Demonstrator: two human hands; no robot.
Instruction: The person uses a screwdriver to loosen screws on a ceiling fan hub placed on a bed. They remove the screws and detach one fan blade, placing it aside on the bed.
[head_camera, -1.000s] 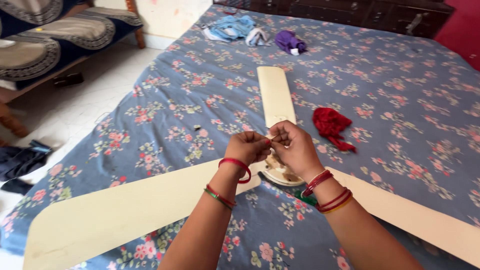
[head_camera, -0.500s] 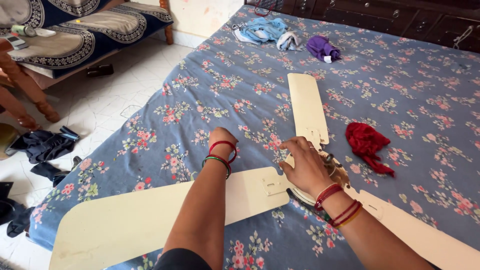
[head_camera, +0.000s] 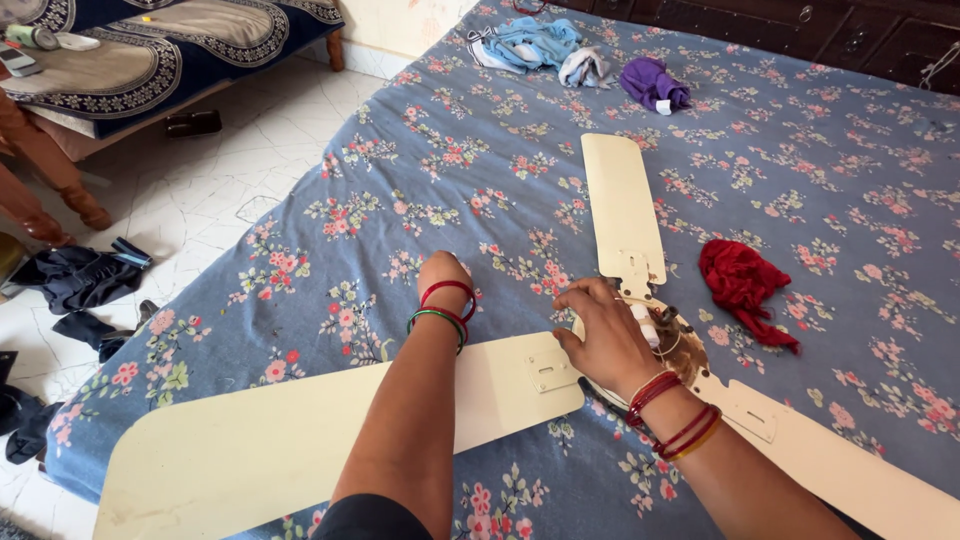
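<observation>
While the cream ceiling fan (head_camera: 640, 330) lies flat on the blue floral bedsheet (head_camera: 480, 190), the person's right hand (head_camera: 605, 335) rests on its hub, palm down, fingers loosely spread over the metal centre and not closed round anything. The left hand (head_camera: 443, 272) lies just left of the hub on the sheet; it is seen from behind the wrist, so whether its fingers are curled or flat cannot be told. Red and green bangles (head_camera: 445, 305) circle the left wrist, red and gold ones the right.

Three blades run out from the hub: the far blade (head_camera: 620, 200) points away up the bed, the near-left blade (head_camera: 300, 440) stretches toward the near left edge beneath the left forearm, and the near-right blade (head_camera: 850, 460) runs off to the near right under the right forearm. Each joins the hub through a cream bracket.

A crumpled red cloth (head_camera: 745, 285) lies right of the hub, near it but apart. At the far end of the bed sit a light blue garment (head_camera: 530, 42), a grey-and-white cloth (head_camera: 588, 68) touching it, and a purple cloth (head_camera: 655, 85) just to the right.

On the tiled floor (head_camera: 250, 160) to the left lie dark clothes (head_camera: 85, 280). A wooden bench with a patterned blue cushion (head_camera: 150, 50) stands at the far left. No packages, labels or signs can be made out.
</observation>
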